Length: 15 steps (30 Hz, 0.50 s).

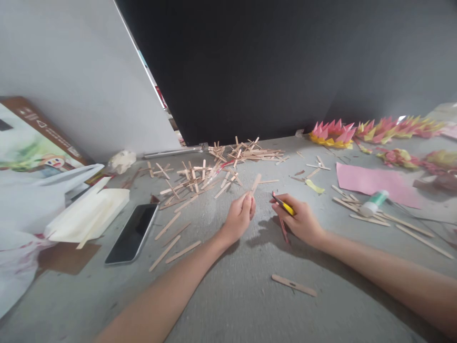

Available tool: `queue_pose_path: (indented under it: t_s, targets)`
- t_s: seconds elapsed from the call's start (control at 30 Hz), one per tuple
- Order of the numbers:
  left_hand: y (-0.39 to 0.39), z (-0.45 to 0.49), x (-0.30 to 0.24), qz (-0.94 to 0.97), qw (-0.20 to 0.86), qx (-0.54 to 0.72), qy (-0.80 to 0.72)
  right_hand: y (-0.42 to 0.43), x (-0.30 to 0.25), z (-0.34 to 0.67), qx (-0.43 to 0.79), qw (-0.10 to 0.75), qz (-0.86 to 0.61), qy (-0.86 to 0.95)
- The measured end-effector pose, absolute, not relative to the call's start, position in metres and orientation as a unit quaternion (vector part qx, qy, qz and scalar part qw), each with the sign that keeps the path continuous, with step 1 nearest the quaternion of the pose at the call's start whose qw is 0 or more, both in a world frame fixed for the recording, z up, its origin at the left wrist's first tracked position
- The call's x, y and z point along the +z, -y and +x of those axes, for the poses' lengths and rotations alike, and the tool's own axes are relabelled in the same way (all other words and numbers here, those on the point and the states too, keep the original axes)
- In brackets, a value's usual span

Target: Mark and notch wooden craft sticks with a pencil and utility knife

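My left hand [240, 216] is closed around a flat wooden craft stick [256, 183], whose rounded end points up and away from me. To its right, my right hand [302, 219] grips a slim yellow-and-black tool [285, 206] with its dark tip toward the left hand; its exact kind is hard to make out. The tip and the stick are apart. Below the right fingers a thin reddish strip [283, 231] shows, partly hidden by the hand. Nearer to me, a single craft stick [293, 285] with a dark mark in its middle lies on the grey table [228, 305].
Beyond my hands is a heap of craft sticks [260, 155], some joined in crosses. A phone [132, 233] and a cream paper tray [96, 214] lie left. On the right are pink paper [374, 183], a glue stick [374, 203] and folded-paper rings [332, 133]. A black panel [250, 66] stands behind.
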<state>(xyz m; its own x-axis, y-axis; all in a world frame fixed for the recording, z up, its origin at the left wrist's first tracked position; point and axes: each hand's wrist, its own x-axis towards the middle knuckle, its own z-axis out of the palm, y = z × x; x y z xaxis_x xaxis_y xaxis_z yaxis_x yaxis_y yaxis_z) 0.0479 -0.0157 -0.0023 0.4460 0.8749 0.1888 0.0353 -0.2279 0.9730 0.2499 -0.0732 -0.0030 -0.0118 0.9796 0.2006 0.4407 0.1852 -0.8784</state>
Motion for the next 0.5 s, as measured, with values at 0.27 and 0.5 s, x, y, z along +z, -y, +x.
queue_pose_path:
  t_s: [0.27,0.5]
  targets:
    - [0.02,0.046,0.006,0.803,0.428,0.266,-0.318,0.069,-0.001,0.254,0.284,0.495,-0.565,0.596]
    - [0.019,0.045,0.008,0.813,0.418,0.24,-0.328,0.066,-0.007,0.255,0.348,0.519,-0.544,0.56]
